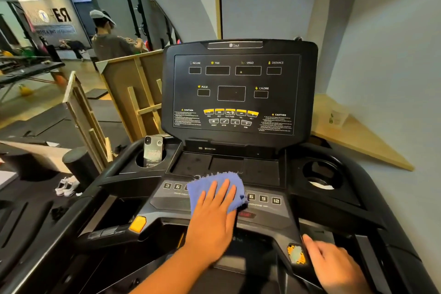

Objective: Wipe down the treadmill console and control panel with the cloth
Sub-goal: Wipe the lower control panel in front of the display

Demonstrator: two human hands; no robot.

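A black treadmill console (238,93) stands upright ahead, its displays dark, with yellow buttons along its lower part. Below it lies the control panel (263,199) with numbered keys. My left hand (214,219) presses a blue cloth (224,180) flat on the middle of that panel, fingers straight and spread. The cloth covers the keys between the 6 on the left and the 6 on the right. My right hand (334,262) rests on the right handlebar beside a yellow pad (296,254), holding nothing.
A phone (152,151) stands in the left cup holder; the right cup holder (321,172) has something white inside. A wooden ledge (358,136) with a paper cup (337,117) runs along the right wall. A mirror on the left shows a person and gym gear.
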